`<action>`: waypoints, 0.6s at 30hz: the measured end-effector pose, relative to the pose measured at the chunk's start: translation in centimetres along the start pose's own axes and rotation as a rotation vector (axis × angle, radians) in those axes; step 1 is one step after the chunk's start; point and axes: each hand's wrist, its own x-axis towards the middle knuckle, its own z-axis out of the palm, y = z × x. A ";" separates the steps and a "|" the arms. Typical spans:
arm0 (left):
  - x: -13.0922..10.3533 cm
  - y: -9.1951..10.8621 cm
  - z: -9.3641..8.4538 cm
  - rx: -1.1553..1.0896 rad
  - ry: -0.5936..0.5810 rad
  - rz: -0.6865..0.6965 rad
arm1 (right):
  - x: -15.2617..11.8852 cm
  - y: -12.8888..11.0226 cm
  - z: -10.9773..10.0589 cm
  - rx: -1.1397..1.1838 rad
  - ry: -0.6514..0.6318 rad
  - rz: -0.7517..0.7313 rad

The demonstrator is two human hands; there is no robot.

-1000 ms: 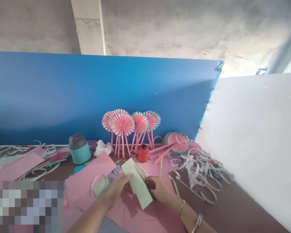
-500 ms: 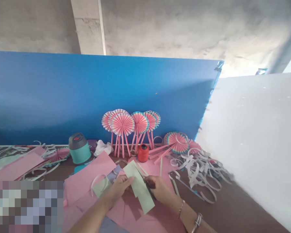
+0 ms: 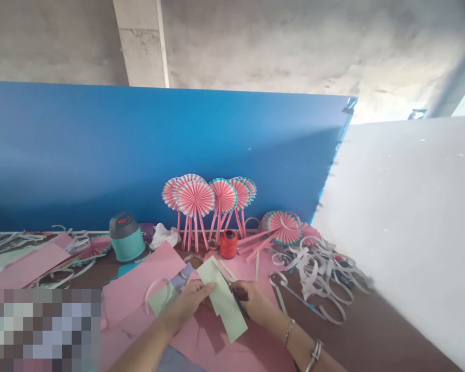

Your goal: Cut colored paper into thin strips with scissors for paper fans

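Observation:
My left hand (image 3: 189, 300) pinches the left edge of a pale green paper strip (image 3: 221, 298) held over pink paper sheets (image 3: 147, 283). My right hand (image 3: 252, 301) grips dark-handled scissors (image 3: 238, 302), whose blades meet the strip's right edge. A narrow sliver of the green paper stands off along that edge. Most of the scissors are hidden by my fingers and the paper.
Pink and teal pleated paper fans (image 3: 209, 199) on sticks lean against the blue board (image 3: 151, 150). A red thread spool (image 3: 229, 244), a teal lidded jar (image 3: 126, 237) and curled white paper trimmings (image 3: 320, 271) lie on the brown table. A white board (image 3: 411, 222) rises at right.
The green strip and both hands have shifted slightly forward and right since a second ago; in the last half second almost nothing has moved.

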 end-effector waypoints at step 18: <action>-0.1 0.0 0.0 0.001 -0.005 -0.004 | 0.1 0.4 -0.2 -0.082 0.002 0.015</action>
